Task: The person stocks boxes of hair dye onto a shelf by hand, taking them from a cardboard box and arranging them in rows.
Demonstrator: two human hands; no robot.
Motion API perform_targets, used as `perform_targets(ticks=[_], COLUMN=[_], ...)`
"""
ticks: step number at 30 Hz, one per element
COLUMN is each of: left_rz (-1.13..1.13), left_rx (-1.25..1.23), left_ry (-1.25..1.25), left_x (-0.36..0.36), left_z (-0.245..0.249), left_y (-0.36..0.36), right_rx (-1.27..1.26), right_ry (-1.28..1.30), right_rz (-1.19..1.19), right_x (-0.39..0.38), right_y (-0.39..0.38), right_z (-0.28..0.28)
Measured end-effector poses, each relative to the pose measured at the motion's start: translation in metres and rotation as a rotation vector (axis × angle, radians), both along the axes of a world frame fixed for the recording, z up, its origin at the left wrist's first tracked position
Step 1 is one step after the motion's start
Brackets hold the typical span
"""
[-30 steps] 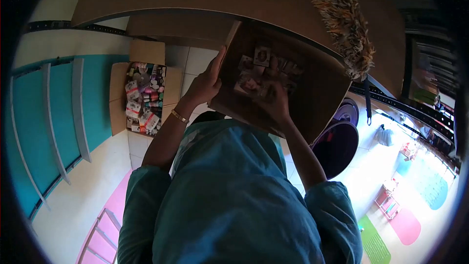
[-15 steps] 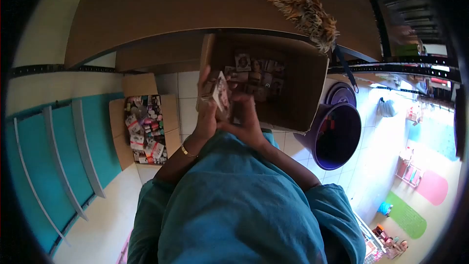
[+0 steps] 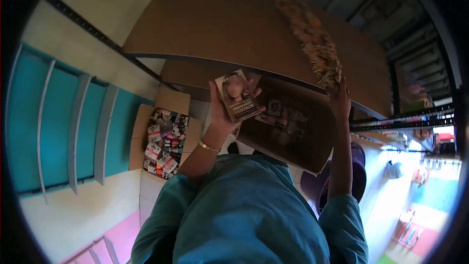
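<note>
A printed packet (image 3: 238,99) is held closed in the left grip (image 3: 222,117), over the left edge of an open cardboard box (image 3: 315,139) where similar packets lie. The right grip (image 3: 340,102) is laid on the box's far right rim, but whether it is closed cannot be told. A floor carton (image 3: 140,139) on the left is filled with small colourful packs.

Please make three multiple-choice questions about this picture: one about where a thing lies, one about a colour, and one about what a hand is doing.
1. Where does the feather duster lie?
A) on the brown shelf
B) on the tiled floor
C) inside a purple bin

2. What colour is the person's sleeve?
A) red
B) teal
C) white

3. What is the left hand doing?
A) hanging free
B) gripping a small printed box
C) lying flat on the floor

Answers:
1 A, the duster rests along the brown board's top.
2 B, the cloth on both arms is teal.
3 B, the fingers wrap the raised box.
</note>
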State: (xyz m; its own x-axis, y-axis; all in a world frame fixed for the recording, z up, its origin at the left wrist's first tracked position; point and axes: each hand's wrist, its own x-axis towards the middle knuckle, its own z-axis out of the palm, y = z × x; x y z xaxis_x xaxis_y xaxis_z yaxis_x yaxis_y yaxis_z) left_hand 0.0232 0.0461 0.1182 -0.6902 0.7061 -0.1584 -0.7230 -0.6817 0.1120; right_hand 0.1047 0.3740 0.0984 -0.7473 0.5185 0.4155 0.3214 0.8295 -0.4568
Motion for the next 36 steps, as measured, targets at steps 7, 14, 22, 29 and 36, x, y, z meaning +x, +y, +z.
perform_targets(ticks=[7,14,22,29,36], left_rz=[0.142,0.304,0.429,0.307,0.440], left_rx=[0.082,-0.065,0.182,0.421,-0.077], left_ry=[0.224,0.347,0.333,0.441,0.187], left_x=[0.001,0.007,0.007,-0.007,-0.005], left_z=[0.002,-0.009,-0.026,-0.075,-0.044], left_y=[-0.035,-0.051,-0.071,-0.098,-0.076], right_rx=[-0.257,-0.401,-0.547,-0.523,-1.101], right_ry=[-0.088,-0.007,-0.054,-0.224,0.098], right_rz=[0.462,0.384,0.463,0.492,0.253], right_x=[0.104,0.101,0.120,0.110,0.116], right_y=[-0.120,-0.173,-0.181,-0.187,-0.182], right_z=[-0.015,-0.009,-0.015,-0.003,-0.020])
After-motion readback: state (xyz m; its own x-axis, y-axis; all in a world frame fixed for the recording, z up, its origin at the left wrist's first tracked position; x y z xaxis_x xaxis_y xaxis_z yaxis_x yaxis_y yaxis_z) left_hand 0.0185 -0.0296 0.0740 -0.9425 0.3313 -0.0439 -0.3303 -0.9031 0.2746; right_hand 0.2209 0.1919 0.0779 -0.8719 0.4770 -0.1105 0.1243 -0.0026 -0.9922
